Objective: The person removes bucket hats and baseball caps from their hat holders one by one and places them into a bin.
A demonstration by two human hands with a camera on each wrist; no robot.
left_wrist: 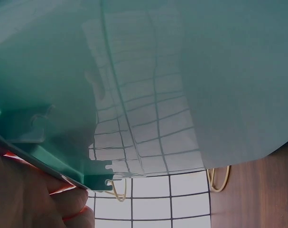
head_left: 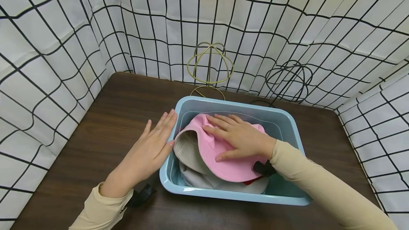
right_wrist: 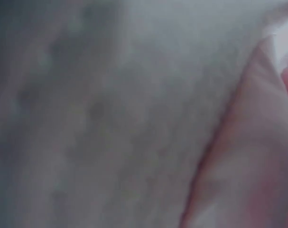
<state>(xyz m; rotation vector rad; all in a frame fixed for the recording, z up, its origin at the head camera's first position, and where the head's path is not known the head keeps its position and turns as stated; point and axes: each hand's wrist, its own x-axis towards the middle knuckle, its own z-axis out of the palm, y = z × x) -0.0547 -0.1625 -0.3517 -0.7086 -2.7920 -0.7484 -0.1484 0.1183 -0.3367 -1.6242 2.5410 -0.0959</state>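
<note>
A pink bucket hat (head_left: pixel 220 166) with a pale grey lining (head_left: pixel 186 148) lies in a light blue plastic tub (head_left: pixel 217 193). My right hand (head_left: pixel 238 136) rests flat on the hat's top, fingers spread. Along the tub's left side, my left hand (head_left: pixel 150 150) lies with fingers straight, fingertips right at the rim. Under the hat, whitish cloth (head_left: pixel 230 186) and a bit of red show. In the left wrist view, the tub's outer wall (left_wrist: pixel 219 95) fills the frame above my fingers (left_wrist: pixel 70 202). Blurred pale cloth (right_wrist: pixel 110 118) fills most of the right wrist view.
The tub stands on a dark brown wooden table (head_left: pixel 127 116). Behind it are a gold wire stand (head_left: pixel 210 81) and a black wire stand (head_left: pixel 289 81). Black wire grid panels (head_left: pixel 153 20) backed with white sheeting enclose the table's back and sides.
</note>
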